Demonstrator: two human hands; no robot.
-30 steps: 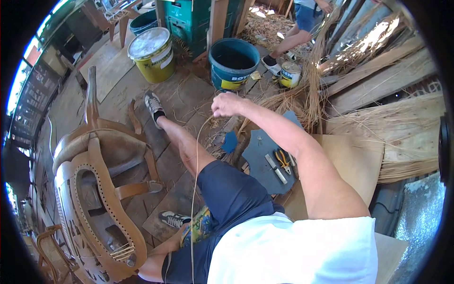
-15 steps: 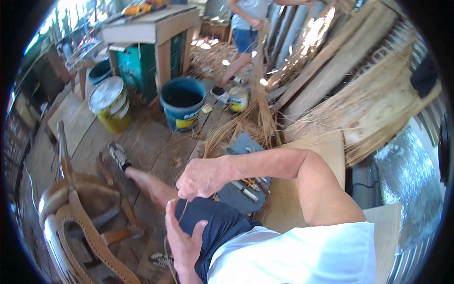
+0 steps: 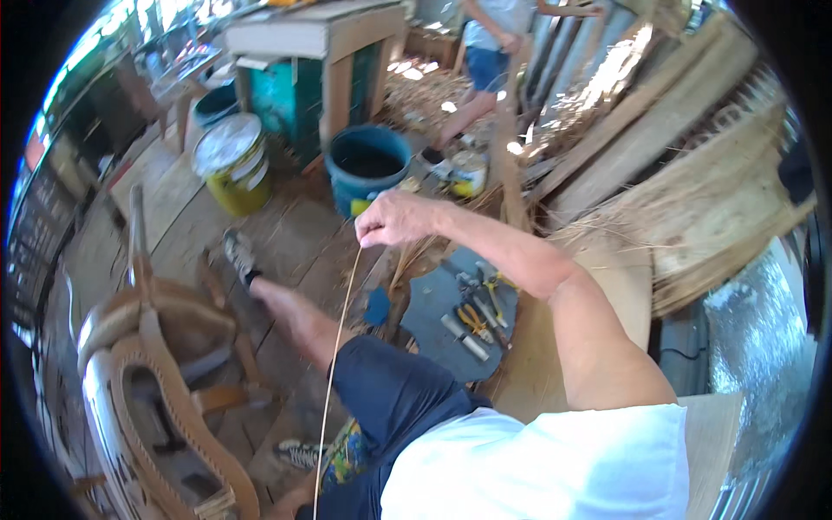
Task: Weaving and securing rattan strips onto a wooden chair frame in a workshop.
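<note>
My right hand (image 3: 394, 218) is raised ahead of my lap, its thumb and fingers pinched on the upper end of a thin cane strand (image 3: 341, 347). From there the pale strand runs taut and slightly slanted, past my dark shorts, to the lower edge of the picture. Its lower end is out of sight, and so is my left hand. To the left lies a brown wooden chair frame (image 3: 156, 334) with a row of small holes along its rim. On a grey-blue mat (image 3: 425, 303) beside my thigh rest yellow-handled pliers (image 3: 475, 322) and several other hand tools.
Beyond my feet stand a blue bucket (image 3: 368, 173), a lidded yellow pail (image 3: 238, 186) and a wooden table (image 3: 316, 39). A person (image 3: 485, 69) is at the back, near leaning planks (image 3: 646, 121). Loose fibres hang over a wide board (image 3: 685, 217) at the right.
My right hand has moved up and away, drawing out a long length of cane strand. My left hand has dropped out of the picture. The view has shifted slightly.
</note>
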